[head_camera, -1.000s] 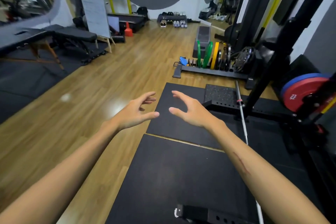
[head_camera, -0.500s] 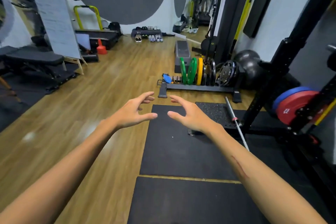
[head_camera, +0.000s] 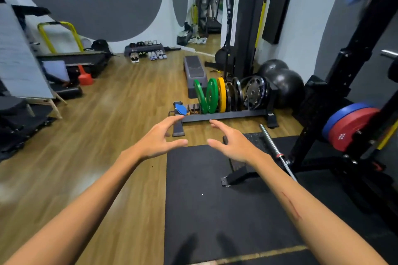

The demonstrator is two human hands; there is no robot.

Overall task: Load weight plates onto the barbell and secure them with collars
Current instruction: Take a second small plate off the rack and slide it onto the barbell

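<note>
Both my arms reach forward over the floor. My left hand [head_camera: 160, 141] and my right hand [head_camera: 231, 143] face each other with spread, loosely bent fingers and hold nothing. Ahead of them a low floor rack [head_camera: 226, 115] holds upright plates: two green plates [head_camera: 207, 95], a yellow plate [head_camera: 221, 94] and several black metal plates [head_camera: 255, 92]. A blue collar [head_camera: 180, 108] lies at the rack's left end. The steel barbell [head_camera: 272, 146] lies on the floor to the right of my right hand. Red and blue plates [head_camera: 349, 127] hang on the black squat rack.
The black squat rack upright [head_camera: 344, 75] stands at right, its foot [head_camera: 239, 175] on the black rubber mat [head_camera: 204, 200]. Two black exercise balls [head_camera: 284, 86] sit behind the plate rack. A grey step platform [head_camera: 193, 71], a treadmill [head_camera: 73, 60] and a whiteboard [head_camera: 19, 60] stand on the wooden floor.
The view has moved forward and lifted, so the plate rack is closer and larger. Both hands stay empty in the same facing pose, now level with the rack's near edge.
</note>
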